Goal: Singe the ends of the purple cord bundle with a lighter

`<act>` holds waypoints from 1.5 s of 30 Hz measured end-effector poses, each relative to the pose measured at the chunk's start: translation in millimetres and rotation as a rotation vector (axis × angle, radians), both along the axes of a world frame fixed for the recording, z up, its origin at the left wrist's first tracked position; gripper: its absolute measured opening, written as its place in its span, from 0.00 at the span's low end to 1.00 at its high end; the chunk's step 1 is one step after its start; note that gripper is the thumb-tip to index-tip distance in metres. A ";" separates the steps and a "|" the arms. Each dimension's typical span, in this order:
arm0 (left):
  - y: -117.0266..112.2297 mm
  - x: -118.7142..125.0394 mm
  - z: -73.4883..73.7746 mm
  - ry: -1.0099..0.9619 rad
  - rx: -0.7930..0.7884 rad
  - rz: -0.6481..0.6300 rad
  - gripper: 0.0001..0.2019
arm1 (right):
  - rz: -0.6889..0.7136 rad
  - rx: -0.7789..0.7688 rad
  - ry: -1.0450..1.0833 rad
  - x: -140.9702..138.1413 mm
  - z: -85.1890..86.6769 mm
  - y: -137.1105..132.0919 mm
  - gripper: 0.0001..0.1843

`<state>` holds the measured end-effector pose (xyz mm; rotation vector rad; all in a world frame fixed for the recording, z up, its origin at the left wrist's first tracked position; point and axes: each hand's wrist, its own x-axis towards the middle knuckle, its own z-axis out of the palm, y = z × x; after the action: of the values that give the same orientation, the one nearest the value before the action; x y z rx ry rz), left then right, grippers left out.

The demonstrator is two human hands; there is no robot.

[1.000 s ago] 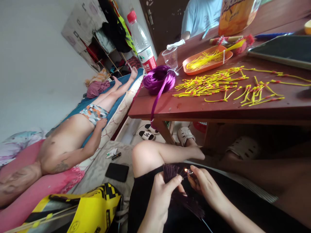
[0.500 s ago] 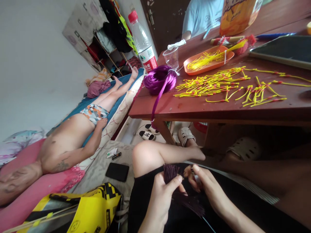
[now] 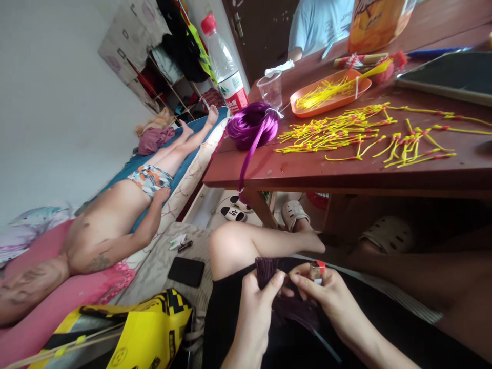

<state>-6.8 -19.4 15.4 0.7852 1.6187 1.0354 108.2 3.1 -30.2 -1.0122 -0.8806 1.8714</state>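
Note:
My left hand point(image 3: 257, 302) is closed around a bundle of dark purple cords point(image 3: 266, 271). Their cut ends stick up above the fist, and more strands hang below it over the black cloth on my lap. Close beside it, my right hand point(image 3: 326, 292) is curled around a small lighter point(image 3: 318, 269) with a red button and metal top. Its thumb and forefinger pinch together near the left thumb tip; whatever lies between them is too small to make out.
On the red table point(image 3: 307, 177) lie knotted yellow cords point(image 3: 334, 130), a purple cord coil point(image 3: 253, 125), an orange dish point(image 3: 307, 111), a plastic cup point(image 3: 271, 89) and a bottle point(image 3: 226, 66). A phone point(image 3: 186, 271) and a yellow bag point(image 3: 149, 328) are at left. Another person lies on a bed.
My right hand has turned and its fingertips have come in to the left thumb. The lighter's red button now shows. The left hand still holds the cord bundle.

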 end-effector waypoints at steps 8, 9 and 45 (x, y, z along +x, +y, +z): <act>-0.2 -2.9 4.1 -0.050 0.000 0.010 0.06 | -0.062 0.101 -0.150 10.9 0.1 7.5 0.10; -0.4 -2.1 4.4 -0.068 -0.004 -0.002 0.06 | -0.049 0.117 -0.115 10.8 2.9 7.8 0.10; 2.7 -0.9 13.5 -0.024 0.010 -0.126 0.12 | 0.030 0.068 -0.236 11.8 0.9 -0.9 0.24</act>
<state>-7.7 -16.7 28.9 0.8668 1.5247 0.9597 119.9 2.2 -29.2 -1.1996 -1.0950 1.7573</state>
